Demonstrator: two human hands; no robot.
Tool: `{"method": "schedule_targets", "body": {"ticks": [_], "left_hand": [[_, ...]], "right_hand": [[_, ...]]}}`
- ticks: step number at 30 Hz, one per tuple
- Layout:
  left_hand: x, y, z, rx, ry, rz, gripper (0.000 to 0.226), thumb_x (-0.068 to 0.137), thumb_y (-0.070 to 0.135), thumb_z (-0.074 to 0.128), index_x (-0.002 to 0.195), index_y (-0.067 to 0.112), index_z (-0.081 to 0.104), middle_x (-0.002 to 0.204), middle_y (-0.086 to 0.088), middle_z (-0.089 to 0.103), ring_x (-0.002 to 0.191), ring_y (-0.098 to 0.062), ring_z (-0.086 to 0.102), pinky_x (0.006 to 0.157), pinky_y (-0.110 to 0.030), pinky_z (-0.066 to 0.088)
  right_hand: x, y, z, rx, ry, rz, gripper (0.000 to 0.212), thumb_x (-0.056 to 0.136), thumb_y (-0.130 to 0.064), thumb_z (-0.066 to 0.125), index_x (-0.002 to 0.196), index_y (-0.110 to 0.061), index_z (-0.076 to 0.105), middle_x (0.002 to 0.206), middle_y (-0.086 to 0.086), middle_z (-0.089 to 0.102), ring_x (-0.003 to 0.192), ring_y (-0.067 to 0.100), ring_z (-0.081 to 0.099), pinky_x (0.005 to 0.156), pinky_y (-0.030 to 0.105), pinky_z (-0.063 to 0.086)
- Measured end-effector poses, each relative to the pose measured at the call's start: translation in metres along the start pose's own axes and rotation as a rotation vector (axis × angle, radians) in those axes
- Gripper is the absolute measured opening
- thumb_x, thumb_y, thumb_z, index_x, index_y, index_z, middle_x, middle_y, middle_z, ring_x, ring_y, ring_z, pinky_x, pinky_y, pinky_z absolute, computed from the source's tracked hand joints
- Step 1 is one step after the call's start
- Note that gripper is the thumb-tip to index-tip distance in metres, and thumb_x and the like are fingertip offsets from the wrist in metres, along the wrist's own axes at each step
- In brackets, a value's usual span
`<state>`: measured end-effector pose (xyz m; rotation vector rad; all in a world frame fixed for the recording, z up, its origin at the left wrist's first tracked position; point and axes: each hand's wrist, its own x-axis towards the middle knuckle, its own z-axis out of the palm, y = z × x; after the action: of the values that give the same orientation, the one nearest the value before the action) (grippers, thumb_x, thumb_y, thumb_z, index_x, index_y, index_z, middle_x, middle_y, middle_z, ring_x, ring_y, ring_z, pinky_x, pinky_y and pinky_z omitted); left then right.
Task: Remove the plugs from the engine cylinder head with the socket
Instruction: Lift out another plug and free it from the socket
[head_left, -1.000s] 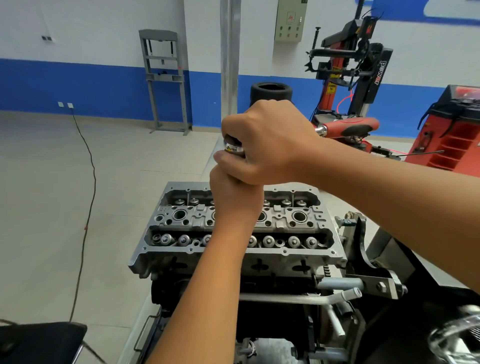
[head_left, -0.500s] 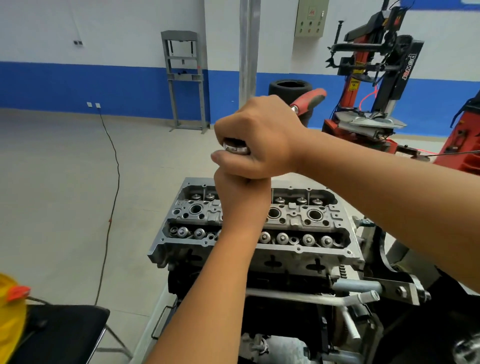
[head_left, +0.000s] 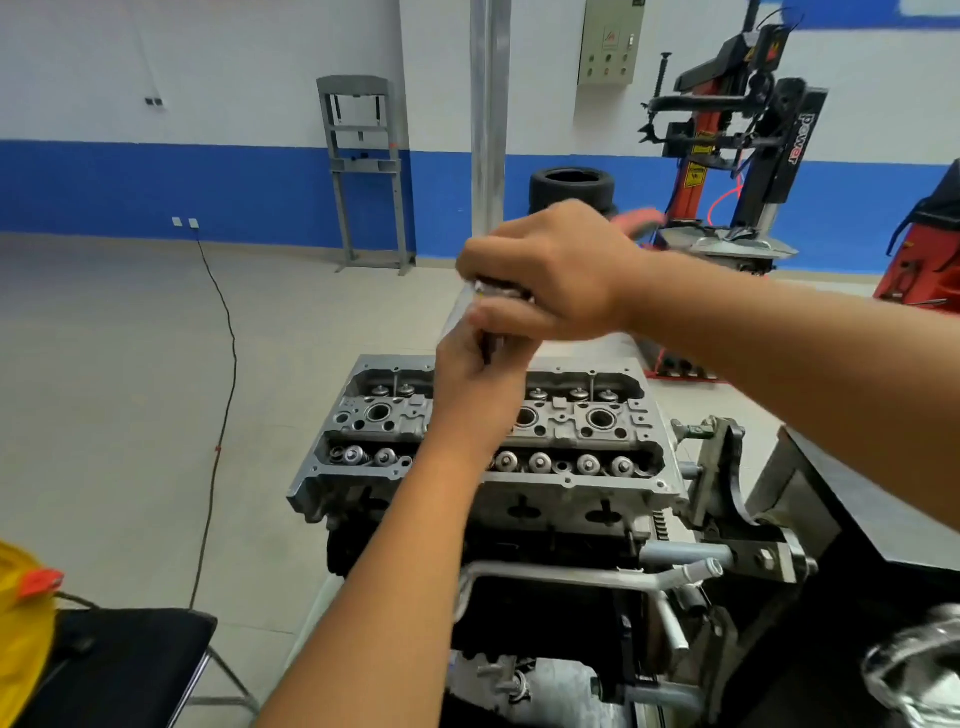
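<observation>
A grey aluminium cylinder head (head_left: 571, 493) sits on an engine on a stand, with round plug wells along its middle row. My right hand (head_left: 550, 270) grips the chrome head of a ratchet (head_left: 498, 288), whose red handle (head_left: 641, 217) sticks out blurred behind my wrist. Below it my left hand (head_left: 478, 384) holds the dark extension shaft (head_left: 488, 351) that runs down toward a plug well hidden under the hand. The socket and the plug are out of sight.
The engine stand bracket (head_left: 722, 483) and a metal pipe (head_left: 571, 574) lie at the right and front of the engine. A black chair (head_left: 119, 660) with a yellow object (head_left: 21, 639) stands at lower left. A tyre changer (head_left: 737, 156) and a tyre (head_left: 571, 189) are behind.
The red ratchet handle has swung from pointing right to pointing back behind my right wrist. Both hands stay over the same well. The view has shifted left and slightly up.
</observation>
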<state>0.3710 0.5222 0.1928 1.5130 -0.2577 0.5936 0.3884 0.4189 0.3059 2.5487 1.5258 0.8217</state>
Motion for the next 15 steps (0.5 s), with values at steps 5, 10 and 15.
{"method": "schedule_targets", "body": {"ticks": [5, 10, 15], "left_hand": [[-0.007, -0.012, -0.029, -0.032, -0.106, 0.031, 0.027, 0.113, 0.033, 0.037, 0.094, 0.028, 0.055, 0.065, 0.012, 0.041, 0.061, -0.011, 0.036, 0.058, -0.028, 0.035], [-0.009, -0.017, -0.032, -0.028, -0.053, 0.028, 0.029, 0.112, 0.035, 0.039, 0.098, 0.011, 0.047, 0.068, 0.009, 0.043, 0.061, -0.011, 0.038, 0.060, -0.030, 0.038], [-0.012, -0.013, -0.032, -0.007, -0.120, 0.061, 0.025, 0.107, 0.041, 0.039, 0.096, 0.021, 0.049, 0.070, 0.008, 0.043, 0.065, -0.013, 0.039, 0.063, -0.028, 0.040]], "right_hand": [[-0.004, -0.004, 0.000, 0.106, 0.004, 0.041, 0.060, 0.097, -0.062, 0.047, 0.138, -0.017, 0.045, 0.102, -0.010, 0.053, 0.085, 0.021, 0.056, 0.073, 0.043, 0.045], [-0.012, -0.005, -0.005, 0.144, -0.020, 0.057, 0.034, 0.101, -0.033, 0.063, 0.130, -0.016, 0.054, 0.108, 0.004, 0.060, 0.091, 0.031, 0.061, 0.072, 0.047, 0.053], [-0.022, -0.016, -0.007, 0.082, 0.010, 0.060, 0.041, 0.104, -0.024, 0.060, 0.145, -0.022, 0.057, 0.122, 0.008, 0.065, 0.098, 0.037, 0.065, 0.073, 0.049, 0.054]]}}
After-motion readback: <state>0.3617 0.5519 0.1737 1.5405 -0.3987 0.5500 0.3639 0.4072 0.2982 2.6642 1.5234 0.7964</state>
